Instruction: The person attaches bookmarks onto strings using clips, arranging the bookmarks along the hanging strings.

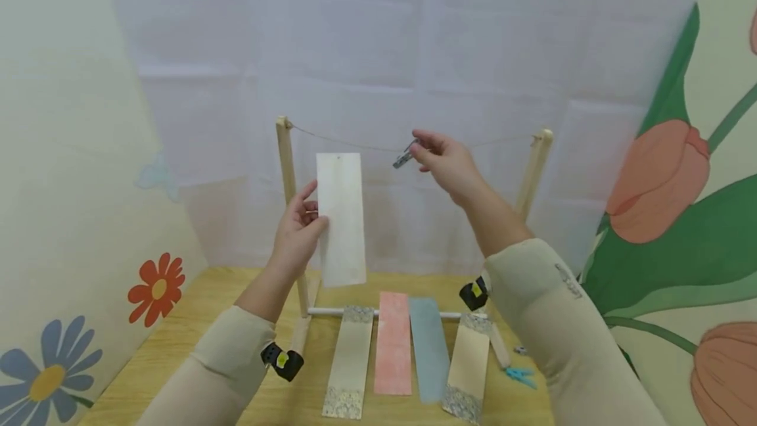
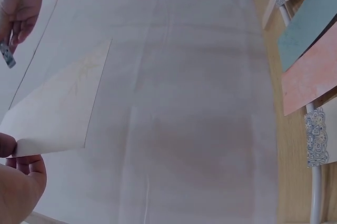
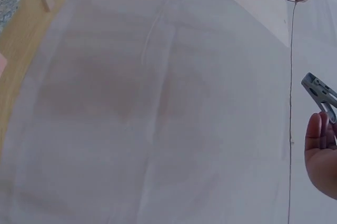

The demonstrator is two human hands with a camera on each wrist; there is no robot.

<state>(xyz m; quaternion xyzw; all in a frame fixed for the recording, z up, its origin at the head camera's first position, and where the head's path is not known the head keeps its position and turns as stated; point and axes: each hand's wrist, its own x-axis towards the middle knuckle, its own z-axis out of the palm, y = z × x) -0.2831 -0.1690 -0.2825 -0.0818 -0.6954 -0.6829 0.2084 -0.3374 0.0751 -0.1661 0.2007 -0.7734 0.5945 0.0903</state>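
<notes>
My left hand [image 1: 298, 229] pinches a pale cream paper strip [image 1: 342, 222] by its left edge, thumb in front. The strip is upright in the air, its top just below the string [image 1: 343, 140] in the head view. Between the thumb and fingers of my right hand [image 1: 446, 166] is a grey clothespin [image 1: 404, 158], which lies close to the string, right of the strip. In the right wrist view the clothespin [image 3: 318, 91] points toward the string [image 3: 291, 103]. A faint leaf print shows on the strip [image 2: 68, 103] in the left wrist view.
The string spans two wooden posts [image 1: 286, 156] joined low down by a white rod [image 1: 325, 311]. Against the rod lean two cream strips with patterned ends [image 1: 349, 360], a pink strip [image 1: 393, 344] and a blue-grey strip [image 1: 430, 350]. A blue clothespin [image 1: 520, 377] lies on the table [image 1: 225, 321] at right.
</notes>
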